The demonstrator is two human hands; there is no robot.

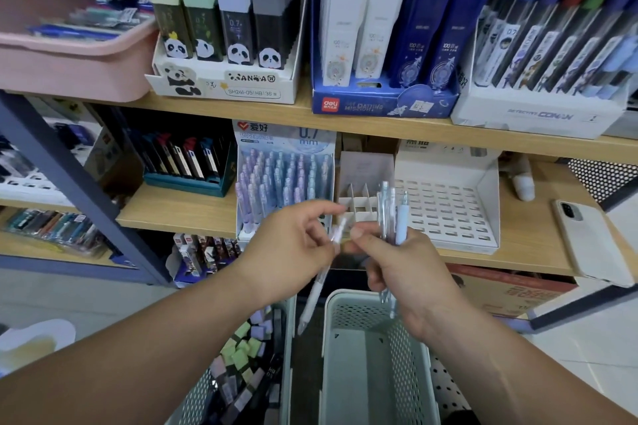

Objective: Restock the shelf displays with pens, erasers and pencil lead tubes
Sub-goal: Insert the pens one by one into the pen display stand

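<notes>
Left hand (pixel 286 248) fingers (pixel 319 210) pinch one white pen (pixel 315 290), tip hanging down. Right hand (pixel 400 269) fingers (pixel 367 239) grip pen bunch (pixel 389 209). Green basket (pixel 345 295) below; white tray (pixel 448 210) behind.

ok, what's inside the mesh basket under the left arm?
Loose lead tubes with green, lilac and grey caps, piled in the basket. The left forearm covers its left side and the frame cuts off its near end, so the rest is hidden.

A pale phone (pixel 587 241) lies flat near the right end of the lower shelf (pixel 179 210), with a small white bottle (pixel 523 185) farther back. A pink plastic tub (pixel 69 69) sits at the left of the upper shelf (pixel 221 110). A printed cardboard box (pixel 507 290) stands underneath.
</notes>
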